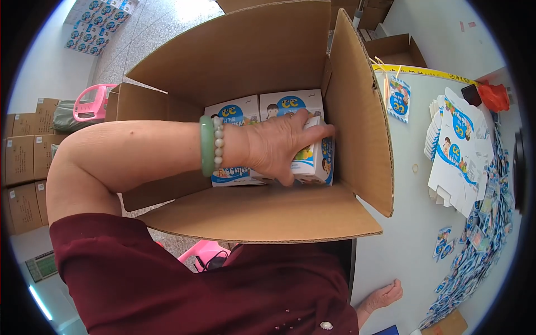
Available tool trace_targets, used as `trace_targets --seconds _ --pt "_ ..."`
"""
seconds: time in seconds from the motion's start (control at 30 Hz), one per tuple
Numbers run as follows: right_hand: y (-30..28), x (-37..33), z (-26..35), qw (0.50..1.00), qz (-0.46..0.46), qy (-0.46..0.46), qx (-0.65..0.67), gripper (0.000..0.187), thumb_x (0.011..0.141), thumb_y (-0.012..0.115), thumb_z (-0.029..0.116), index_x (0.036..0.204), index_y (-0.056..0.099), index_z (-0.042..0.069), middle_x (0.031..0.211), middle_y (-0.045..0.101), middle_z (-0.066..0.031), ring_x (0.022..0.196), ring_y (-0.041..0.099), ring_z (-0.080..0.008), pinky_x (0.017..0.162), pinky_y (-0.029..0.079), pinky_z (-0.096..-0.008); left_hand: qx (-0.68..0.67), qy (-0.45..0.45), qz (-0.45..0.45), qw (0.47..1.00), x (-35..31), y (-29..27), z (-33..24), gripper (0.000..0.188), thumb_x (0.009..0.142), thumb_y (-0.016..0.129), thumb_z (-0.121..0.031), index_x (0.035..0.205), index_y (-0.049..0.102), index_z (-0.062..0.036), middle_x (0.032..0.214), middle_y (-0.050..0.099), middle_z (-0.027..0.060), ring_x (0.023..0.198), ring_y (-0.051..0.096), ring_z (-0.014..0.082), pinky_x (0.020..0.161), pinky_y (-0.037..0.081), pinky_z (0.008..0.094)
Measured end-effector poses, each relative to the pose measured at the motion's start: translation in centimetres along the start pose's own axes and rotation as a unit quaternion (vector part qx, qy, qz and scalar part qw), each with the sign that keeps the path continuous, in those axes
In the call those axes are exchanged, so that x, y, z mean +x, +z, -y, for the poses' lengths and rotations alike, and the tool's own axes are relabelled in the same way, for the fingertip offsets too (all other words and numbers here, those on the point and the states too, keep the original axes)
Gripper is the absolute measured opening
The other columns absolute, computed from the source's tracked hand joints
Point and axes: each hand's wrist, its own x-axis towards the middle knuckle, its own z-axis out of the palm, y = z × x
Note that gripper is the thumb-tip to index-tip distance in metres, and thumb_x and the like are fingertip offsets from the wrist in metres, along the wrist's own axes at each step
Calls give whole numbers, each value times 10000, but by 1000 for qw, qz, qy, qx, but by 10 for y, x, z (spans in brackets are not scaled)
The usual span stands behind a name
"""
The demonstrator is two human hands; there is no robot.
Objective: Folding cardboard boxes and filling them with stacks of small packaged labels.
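My left hand [279, 148] reaches into a large open cardboard box [268, 215] and grips a small white and blue carton [317, 162] at the box's right wall. A green bangle and a bead bracelet sit on that wrist. Two more cartons of the same kind [234, 111] lie flat on the box floor beyond the hand, and another shows under it. My right hand [382, 296] rests on the edge of the pale table [402, 234] at the lower right, holding nothing, fingers loosely spread.
Flat unfolded cartons [458, 145] are stacked on the table to the right, with several small blue packets [480, 240] strewn beside them. A pink stool [92, 103] and stacked brown boxes [22, 167] stand at the left. Another open cardboard box [396, 50] is behind.
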Motion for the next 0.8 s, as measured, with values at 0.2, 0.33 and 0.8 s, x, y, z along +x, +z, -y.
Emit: trace_targets --seconds 0.2,0.33,0.8 --pt "0 0 -2 1000 -1 0 -5 200 894 462 25 1038 595 -18 973 572 -155 953 505 -327 861 414 -418 -14 61 -76 995 -1 19 30 1191 538 866 -325 1473 153 -136 1206 442 242 1106 499 410 962 435 438" --pt "0 0 -2 1000 -2 -2 -2 197 890 466 25 1033 594 -19 962 572 -153 943 506 -328 858 413 -420 -72 -48 -28 996 -10 22 29 1244 527 865 -358 1480 105 -110 1245 461 251 1163 481 406 982 410 457" --pt "2 1 5 1000 1 -3 0 203 894 451 25 1038 586 -22 969 562 -145 949 488 -323 851 407 -414 49 -110 -43 992 2 39 24 1097 589 781 -344 1439 185 10 1102 519 278 1012 559 417 912 449 457"
